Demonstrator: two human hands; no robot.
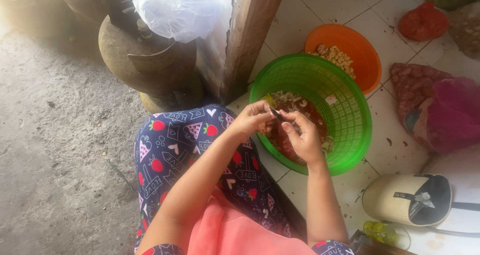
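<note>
1. A green basket (345,110) sits on the tiled floor (395,150), touching an orange bowl (362,50) behind it.
2. The left hand (251,119) is clenched on a small dark knife (276,114) above the basket.
3. The right hand (302,137) pinches something too small to tell, beside the blade.

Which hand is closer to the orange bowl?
The right hand. It sits over the green basket, on the side toward the orange bowl. The left hand is at the basket's near-left edge, farther from the bowl.
</note>
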